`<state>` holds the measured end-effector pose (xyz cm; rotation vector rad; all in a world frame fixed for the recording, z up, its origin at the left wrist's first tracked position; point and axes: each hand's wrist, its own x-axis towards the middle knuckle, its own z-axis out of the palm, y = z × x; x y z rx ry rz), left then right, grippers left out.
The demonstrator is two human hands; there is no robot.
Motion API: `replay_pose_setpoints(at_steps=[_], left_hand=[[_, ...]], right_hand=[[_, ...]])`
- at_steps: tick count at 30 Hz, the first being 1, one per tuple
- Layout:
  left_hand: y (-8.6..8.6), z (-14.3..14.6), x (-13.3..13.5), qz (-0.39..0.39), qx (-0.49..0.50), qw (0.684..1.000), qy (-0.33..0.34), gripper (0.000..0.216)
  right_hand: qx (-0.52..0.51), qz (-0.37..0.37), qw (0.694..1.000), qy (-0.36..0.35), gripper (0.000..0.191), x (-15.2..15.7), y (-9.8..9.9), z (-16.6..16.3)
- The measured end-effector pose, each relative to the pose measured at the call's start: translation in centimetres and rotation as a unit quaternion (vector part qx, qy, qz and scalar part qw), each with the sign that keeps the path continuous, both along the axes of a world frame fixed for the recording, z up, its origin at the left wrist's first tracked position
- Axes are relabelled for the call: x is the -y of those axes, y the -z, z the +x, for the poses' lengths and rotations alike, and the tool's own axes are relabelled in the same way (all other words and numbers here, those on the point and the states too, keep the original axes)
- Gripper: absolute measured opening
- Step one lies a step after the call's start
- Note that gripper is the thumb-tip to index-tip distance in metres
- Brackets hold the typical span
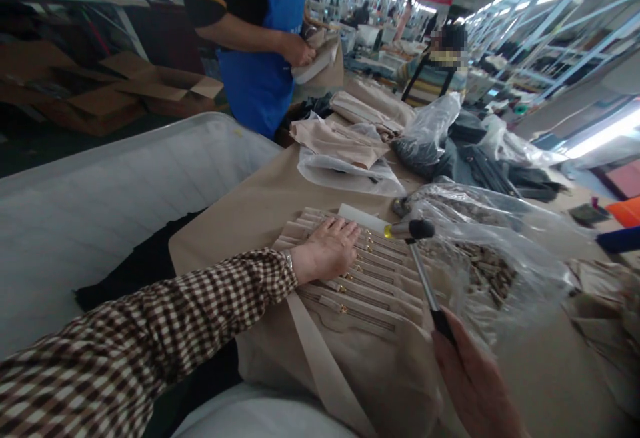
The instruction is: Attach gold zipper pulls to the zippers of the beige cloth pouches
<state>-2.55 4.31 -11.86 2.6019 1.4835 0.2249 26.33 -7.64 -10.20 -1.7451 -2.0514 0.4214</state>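
Observation:
My left hand lies flat, fingers stretched, on a row of overlapping beige fabric pieces. Each visible piece has a zipper with a gold-coloured pull. My right hand is wrapped round the black grip of a hammer. The hammer's dark, round head is raised near the far right end of the row, its yellow face towards a white strip. Whether the head touches anything, I cannot tell. A beige strap hangs from the near side of the fabric.
Right of the fabric, a clear plastic bag holds small beige pieces. Beige cloth on plastic and dark garments lie farther back. A white bin stands at left. A person in a blue apron handles beige cloth beyond the table.

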Motion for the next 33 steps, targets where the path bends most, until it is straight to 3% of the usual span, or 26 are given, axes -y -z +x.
replay_pose_setpoints(at_steps=[2,6,11,17,20,23,26,29,33], left_hand=[[-0.1,-0.1,0.0,-0.001,-0.003,1.000,0.003,0.057],[-0.6,-0.2,0.1,-0.023,-0.026,0.999,0.005,0.056],[-1.2,-0.5,0.2,-0.038,-0.031,0.999,0.017,0.056],[-1.3,-0.5,-0.1,-0.044,-0.036,0.998,0.009,0.054],[-1.9,-0.5,-0.1,-0.046,-0.036,0.998,0.011,0.054],[-2.8,-0.9,1.5,-0.028,-0.025,0.999,0.024,0.056],[-3.2,-1.5,4.7,-0.007,-0.015,0.999,0.050,0.059],[-2.5,-2.4,7.6,-0.019,-0.022,0.999,0.037,0.058],[-0.8,-3.3,8.8,0.004,-0.014,1.000,0.013,0.056]], right_hand=[[-0.003,0.013,1.000,-0.001,0.046,0.5,0.3,0.1],[0.030,-0.061,0.998,-0.009,0.043,0.7,0.2,0.5],[0.003,-0.029,0.999,-0.023,0.046,2.5,-0.9,0.5],[0.023,-0.071,0.997,-0.036,0.041,2.5,0.1,-0.7],[0.012,-0.074,0.997,-0.034,0.038,2.5,-0.3,-0.4],[0.000,-0.062,0.997,-0.037,0.037,3.8,-0.9,0.4],[0.017,-0.061,0.997,-0.034,0.040,5.5,-0.6,1.0],[0.021,-0.063,0.997,-0.039,0.042,6.5,0.3,1.1],[0.025,-0.059,0.995,-0.073,0.042,6.4,0.1,0.7]])
